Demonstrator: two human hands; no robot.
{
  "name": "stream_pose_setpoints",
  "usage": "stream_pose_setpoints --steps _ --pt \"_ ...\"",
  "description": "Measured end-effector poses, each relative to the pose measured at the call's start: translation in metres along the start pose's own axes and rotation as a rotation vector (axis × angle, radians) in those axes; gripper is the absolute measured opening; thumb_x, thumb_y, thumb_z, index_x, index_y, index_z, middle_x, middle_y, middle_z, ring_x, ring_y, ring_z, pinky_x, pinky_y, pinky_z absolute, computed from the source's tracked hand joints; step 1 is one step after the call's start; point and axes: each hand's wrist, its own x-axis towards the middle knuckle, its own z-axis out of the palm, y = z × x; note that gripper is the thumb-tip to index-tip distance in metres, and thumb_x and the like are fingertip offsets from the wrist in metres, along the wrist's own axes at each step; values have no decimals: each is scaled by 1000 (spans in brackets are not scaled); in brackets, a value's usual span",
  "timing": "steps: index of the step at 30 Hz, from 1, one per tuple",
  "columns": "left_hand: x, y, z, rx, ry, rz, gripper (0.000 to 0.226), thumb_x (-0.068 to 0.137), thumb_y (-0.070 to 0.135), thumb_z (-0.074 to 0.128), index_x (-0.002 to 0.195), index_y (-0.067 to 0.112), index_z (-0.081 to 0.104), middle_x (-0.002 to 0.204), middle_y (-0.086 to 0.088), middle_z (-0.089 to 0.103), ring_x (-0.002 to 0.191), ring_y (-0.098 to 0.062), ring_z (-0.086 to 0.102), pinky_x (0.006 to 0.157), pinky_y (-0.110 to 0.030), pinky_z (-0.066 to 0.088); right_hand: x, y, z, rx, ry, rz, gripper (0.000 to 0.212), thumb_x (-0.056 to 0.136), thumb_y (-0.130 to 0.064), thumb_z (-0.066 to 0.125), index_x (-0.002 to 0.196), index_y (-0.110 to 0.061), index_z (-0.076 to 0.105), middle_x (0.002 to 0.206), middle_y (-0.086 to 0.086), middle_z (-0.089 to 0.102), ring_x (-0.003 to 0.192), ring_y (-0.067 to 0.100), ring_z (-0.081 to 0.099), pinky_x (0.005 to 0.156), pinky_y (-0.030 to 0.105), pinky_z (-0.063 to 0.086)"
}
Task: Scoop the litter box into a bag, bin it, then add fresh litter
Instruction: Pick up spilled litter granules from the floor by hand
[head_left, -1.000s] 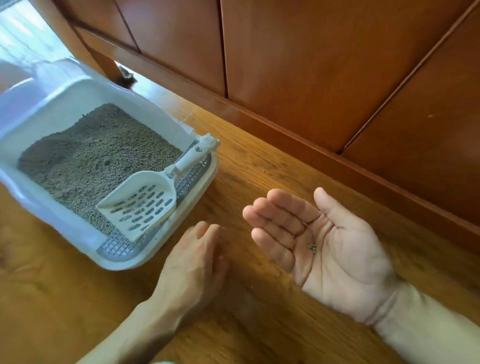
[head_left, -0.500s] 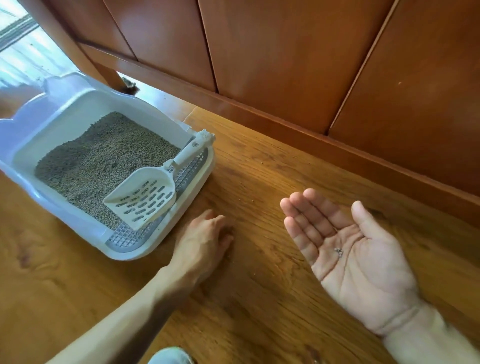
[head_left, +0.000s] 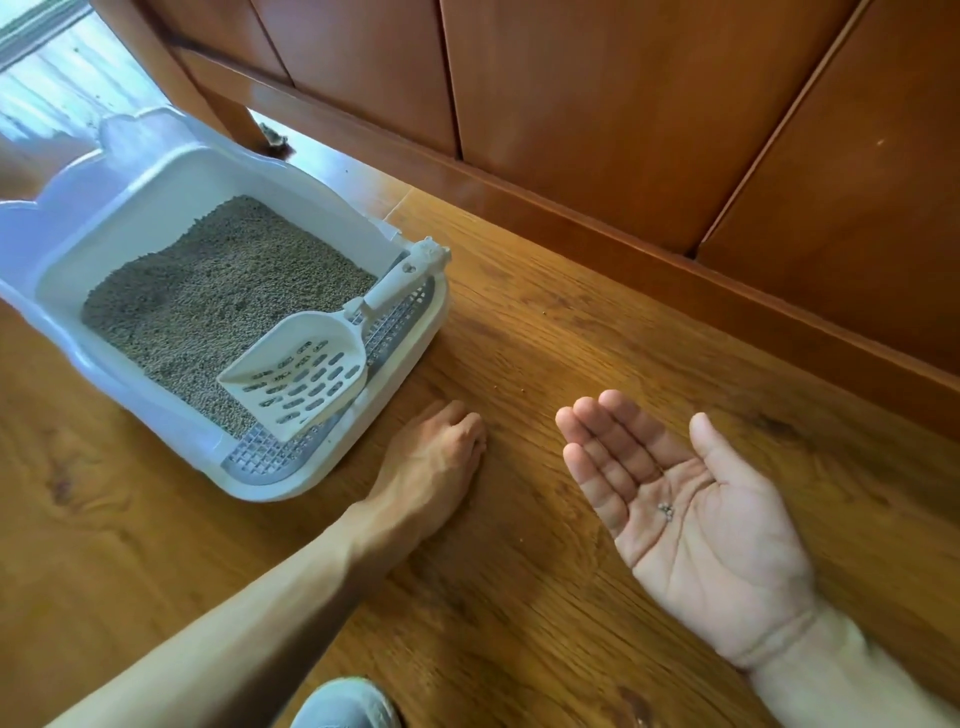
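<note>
- My right hand (head_left: 691, 525) lies palm up over the wooden plank floor (head_left: 571, 332), fingers straight and relaxed, with a few grey litter grains (head_left: 666, 510) resting in the palm
- My left hand (head_left: 434, 467) is knuckles up on the floor, fingertips curled down to the boards (I can't tell whether they pinch anything)
- The white plastic litter box (head_left: 395, 384) sits just beside my left hand, filled with grey-brown pellet litter (head_left: 218, 296)
- The white slotted plastic scoop (head_left: 301, 376) rests in the box, handle on the rim
</note>
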Motion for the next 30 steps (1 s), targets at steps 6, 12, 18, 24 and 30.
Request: stream_pose_setpoints --steps 6,12,18,24,30 --pt "4 6 3 49 -17 -7 14 99 26 45 100 16 54 96 1 54 88 -18 52 77 -32 49 -7 -6 6 82 167 52 71 103 -54 21 136 3 50 144 23 46 140 34 36 111 43 38" --pt "-10 22 -33 -286 147 -95 13 95 29 43 91 18 50 89 5 51 76 -11 50 66 -27 44 -6 -4 -1 150 195 12 68 102 -50 25 120 1 65 133 22 58 127 34 53 94 42 54" --pt "-37 94 -82 -288 247 251 13 96 26 50 91 17 57 88 5 53 77 -15 47 66 -27 43 2 10 1 90 215 93 62 102 -48 27 117 -4 69 124 20 65 111 29 65 92 40 55" --pt "-35 111 -74 -40 371 369 12 98 21 55 92 14 62 88 -5 56 82 -23 44 74 -32 32 -7 16 21 -88 72 80 61 104 -52 -1 151 -14 -5 159 13 3 149 23 3 121 35 -12" --pt "-36 114 -70 -63 427 371 21 99 17 48 96 10 68 90 -7 60 86 -27 49 78 -39 38 -5 17 25 -38 49 109 55 103 -50 -3 148 -19 -8 160 7 7 150 19 7 122 34 -3"
